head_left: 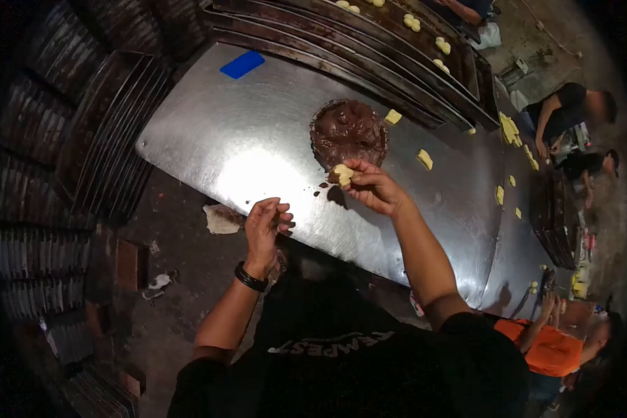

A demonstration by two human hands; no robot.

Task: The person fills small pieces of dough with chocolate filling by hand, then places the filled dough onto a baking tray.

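Note:
My right hand (376, 188) pinches a small piece of pale yellow dough (342, 174) between thumb and fingertips, and dark brown filling shows on the dough's left side. Just beyond it, a round mound of glossy brown chocolate-like filling (348, 132) sits on the metal table (195, 132). My left hand (266, 219) hovers by the table's near edge with its fingers loosely curled and apart, nothing visible in them. Small dark smears (320, 189) mark the metal between the two hands.
A blue scraper (242, 65) lies on the far left of the table. Stacked trays (369, 66) line the back, the top one bearing dough pieces. More dough (425, 159) lies to the right. A tray rack (111, 132) stands left. Several people, one in orange (547, 348), are at right.

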